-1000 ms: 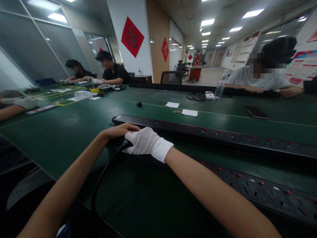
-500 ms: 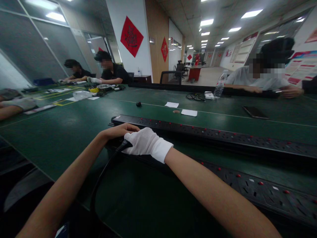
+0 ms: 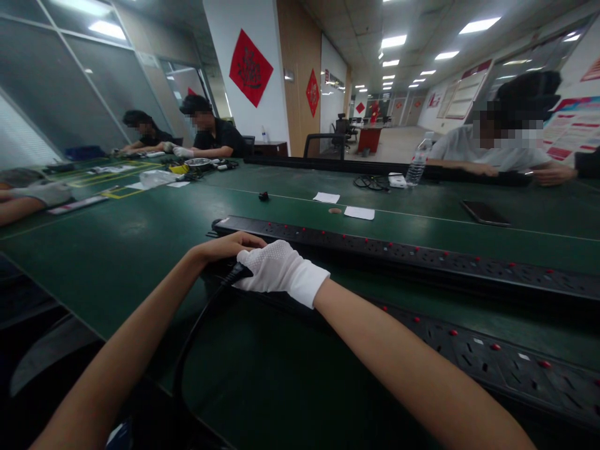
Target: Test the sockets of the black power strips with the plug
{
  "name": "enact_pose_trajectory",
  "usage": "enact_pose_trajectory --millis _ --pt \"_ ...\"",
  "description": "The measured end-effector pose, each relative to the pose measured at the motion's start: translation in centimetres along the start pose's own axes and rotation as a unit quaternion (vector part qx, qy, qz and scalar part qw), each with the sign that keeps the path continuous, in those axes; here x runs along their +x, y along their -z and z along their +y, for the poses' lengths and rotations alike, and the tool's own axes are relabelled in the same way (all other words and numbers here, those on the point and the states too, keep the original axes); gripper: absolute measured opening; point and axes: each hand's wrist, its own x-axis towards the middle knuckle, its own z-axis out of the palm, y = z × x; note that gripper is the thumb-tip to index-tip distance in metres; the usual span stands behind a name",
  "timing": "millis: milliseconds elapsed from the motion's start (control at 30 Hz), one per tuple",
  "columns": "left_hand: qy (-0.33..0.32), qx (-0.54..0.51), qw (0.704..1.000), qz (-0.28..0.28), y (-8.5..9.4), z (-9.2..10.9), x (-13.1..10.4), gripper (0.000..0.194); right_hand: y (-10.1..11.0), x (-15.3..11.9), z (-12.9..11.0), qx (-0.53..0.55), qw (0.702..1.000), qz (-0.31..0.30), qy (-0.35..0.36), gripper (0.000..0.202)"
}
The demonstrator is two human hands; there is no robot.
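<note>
My right hand (image 3: 269, 269), in a white dotted glove, is closed around a black power plug (image 3: 240, 271). A black cord (image 3: 194, 331) runs from it down toward the table edge. My left hand (image 3: 234, 244), bare, curls over the left end of the near black power strip (image 3: 487, 353), its fingertips partly hidden behind the glove. That strip slants off to the right under my right forearm, with red switches along it. Just beyond my hands lies a second black power strip (image 3: 398, 250). The plug's front end is hidden by the glove.
Beyond the strips lie white papers (image 3: 359, 213), a small black part (image 3: 263, 196), a phone (image 3: 485, 212), a bottle (image 3: 419, 161) and coiled black cable (image 3: 370, 182). Co-workers sit across the green table (image 3: 140, 240) and at its left; one gloved hand (image 3: 51, 194) rests at the far left.
Both hands keep nearly the same hold and place. The whole view has shifted very slightly.
</note>
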Motion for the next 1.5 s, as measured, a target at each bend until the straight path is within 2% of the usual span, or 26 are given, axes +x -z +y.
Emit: enact_pose_trajectory --millis 800,1100,1333,1500 --pt "-0.005 0.014 1.0 0.0 0.1 0.0 0.0 0.033 -0.2 0.0 0.1 -0.009 1.0 0.001 0.005 0.045" --pt "-0.007 0.007 1.0 -0.001 0.0 0.2 -0.1 0.033 -0.6 0.2 0.2 -0.022 0.999 0.033 -0.004 0.043" --pt "-0.005 -0.007 1.0 -0.002 -0.2 0.4 -0.2 0.032 -0.2 0.4 -0.7 0.018 0.998 -0.006 -0.057 0.041" --pt "-0.009 -0.01 1.0 0.0 -0.3 0.5 -0.2 0.029 -0.2 0.8 -1.2 0.025 0.997 -0.012 -0.077 0.042"
